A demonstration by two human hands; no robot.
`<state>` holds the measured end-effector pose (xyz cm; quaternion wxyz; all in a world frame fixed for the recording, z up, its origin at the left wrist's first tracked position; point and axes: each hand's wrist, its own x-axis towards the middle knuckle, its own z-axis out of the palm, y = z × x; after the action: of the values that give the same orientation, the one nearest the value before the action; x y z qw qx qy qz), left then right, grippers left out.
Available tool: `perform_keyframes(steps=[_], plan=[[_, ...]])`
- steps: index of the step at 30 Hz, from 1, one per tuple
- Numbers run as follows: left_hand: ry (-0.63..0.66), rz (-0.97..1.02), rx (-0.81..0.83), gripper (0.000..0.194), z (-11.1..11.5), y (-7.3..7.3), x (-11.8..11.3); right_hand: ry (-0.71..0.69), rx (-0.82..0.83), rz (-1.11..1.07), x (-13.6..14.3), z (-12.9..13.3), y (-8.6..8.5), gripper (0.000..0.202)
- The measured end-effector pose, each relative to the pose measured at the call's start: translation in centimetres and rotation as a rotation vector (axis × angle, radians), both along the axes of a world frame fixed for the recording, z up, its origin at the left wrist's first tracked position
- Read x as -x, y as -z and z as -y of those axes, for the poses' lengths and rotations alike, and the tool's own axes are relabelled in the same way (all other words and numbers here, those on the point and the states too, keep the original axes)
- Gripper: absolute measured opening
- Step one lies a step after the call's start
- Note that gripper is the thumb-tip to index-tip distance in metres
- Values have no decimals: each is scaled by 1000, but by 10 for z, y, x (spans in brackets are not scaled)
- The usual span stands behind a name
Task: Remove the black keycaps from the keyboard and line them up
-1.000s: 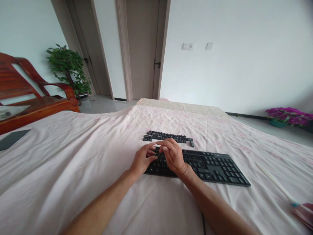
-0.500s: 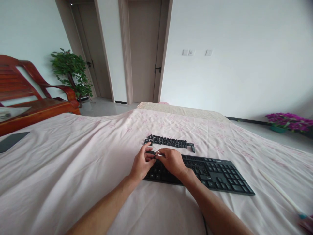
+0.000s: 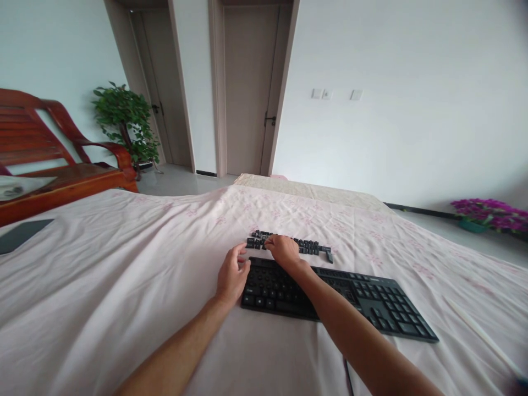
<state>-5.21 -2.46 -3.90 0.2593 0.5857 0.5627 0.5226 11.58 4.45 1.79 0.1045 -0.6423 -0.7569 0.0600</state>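
A black keyboard (image 3: 373, 302) lies on the pink bedsheet, and on its left part many keycaps are off, baring the stems. Beyond it sit rows of loose black keycaps (image 3: 309, 246). My left hand (image 3: 231, 275) rests at the keyboard's upper left corner, thumb and fingers apart, holding nothing visible. Above the loose keycaps is my right hand (image 3: 285, 252), its fingertips pinched together. What they hold cannot be made out, though a thin, light glint shows beside them. My right forearm hides part of the keyboard.
A cable (image 3: 348, 374) runs from below my right forearm toward me. At right lies a thin white stick (image 3: 474, 327); at far left, a dark flat object (image 3: 22, 235). A wooden bench (image 3: 82, 170) and potted plant (image 3: 126, 121) stand beyond the bed.
My right hand has moved from beside my left hand, over the keyboard's upper left, forward to the loose keycaps. My left hand has shifted slightly left and its fingers have parted.
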Motion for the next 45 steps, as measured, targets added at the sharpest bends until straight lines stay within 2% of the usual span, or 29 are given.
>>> perform_keyframes(steps=[10,14,17,20,23,27,31,36,42,45], plan=[[8,-29,13,42,0,-1,0,-27,-34,35,5,-3,6,23],[0,-35,-2,41,0,0,1,-8,-61,-11,5,1,1,30],[3,-60,-17,38,1,0,1,-38,-98,-154,-2,10,-13,42],[24,-128,-79,31,7,-6,0,-207,-111,-374,-15,27,-32,52],[103,-245,-177,25,16,-18,-5,-332,-131,-473,-30,49,-44,49],[209,-376,-227,17,27,-32,-14,-384,-22,-749,-39,75,-40,50],[323,-446,-207,18,34,-36,-20,-496,76,-901,-38,85,-26,47],[401,-475,-140,17,35,-32,-20,-535,110,-861,-35,82,-15,47],[426,-468,-77,13,32,-33,-21,-595,25,-559,-35,80,-14,47],[434,-488,-61,13,30,-35,-22,-628,-3,-516,-33,80,-14,49]])
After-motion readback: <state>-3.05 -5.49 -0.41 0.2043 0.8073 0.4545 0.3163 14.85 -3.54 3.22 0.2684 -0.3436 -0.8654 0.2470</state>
